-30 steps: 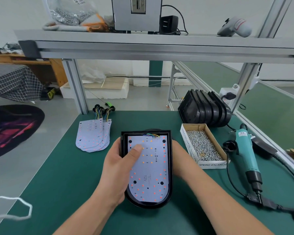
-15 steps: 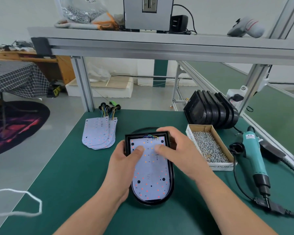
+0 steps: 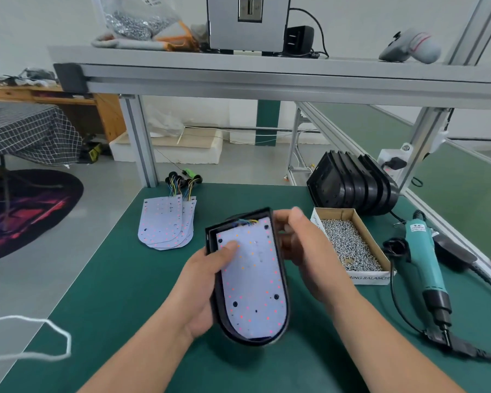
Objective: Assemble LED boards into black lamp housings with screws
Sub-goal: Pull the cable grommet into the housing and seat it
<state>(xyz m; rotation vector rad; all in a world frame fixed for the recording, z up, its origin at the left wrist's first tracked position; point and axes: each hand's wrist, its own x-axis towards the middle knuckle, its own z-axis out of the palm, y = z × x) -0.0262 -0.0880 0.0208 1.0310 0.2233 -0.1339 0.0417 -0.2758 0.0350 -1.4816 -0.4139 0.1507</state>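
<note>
A black lamp housing (image 3: 284, 282) with a white LED board (image 3: 253, 285) seated in it is tilted up off the green table, its left side raised. My left hand (image 3: 207, 282) grips its left edge, thumb pressing on the board. My right hand (image 3: 304, 251) holds the housing's upper right edge, fingers curled behind the rim. Coloured wires show at the board's top. A cardboard box of screws (image 3: 349, 245) sits just right of my right hand. Several spare LED boards (image 3: 166, 222) lie fanned at the back left.
Several empty black housings (image 3: 352, 188) stand stacked at the back right. A teal electric screwdriver (image 3: 425, 270) with its cable lies along the right edge. Aluminium frame posts and an overhead shelf (image 3: 267, 78) border the table's far side. A white cord loop hangs at the lower left.
The housing has been lifted and tilted off the table. My right hand moved from on top of the board to the housing's upper right edge.
</note>
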